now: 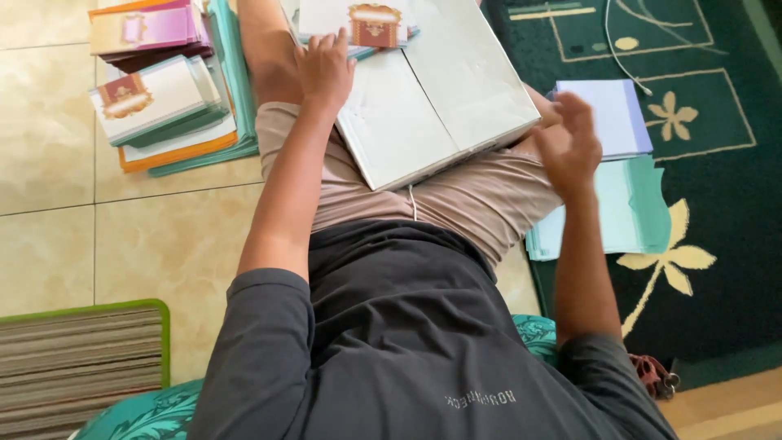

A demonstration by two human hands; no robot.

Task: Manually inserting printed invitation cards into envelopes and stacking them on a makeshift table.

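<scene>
Tiled floor on one side, dark green patterned rug [717, 269] on the other — person seated between. Left hand [326, 72] rests flat, fingers spread, on white board [440, 90] across the lap. Right hand [568, 143] hovers half-open, empty, just above pale paper stack [623, 122] — motion-blurred.
</scene>
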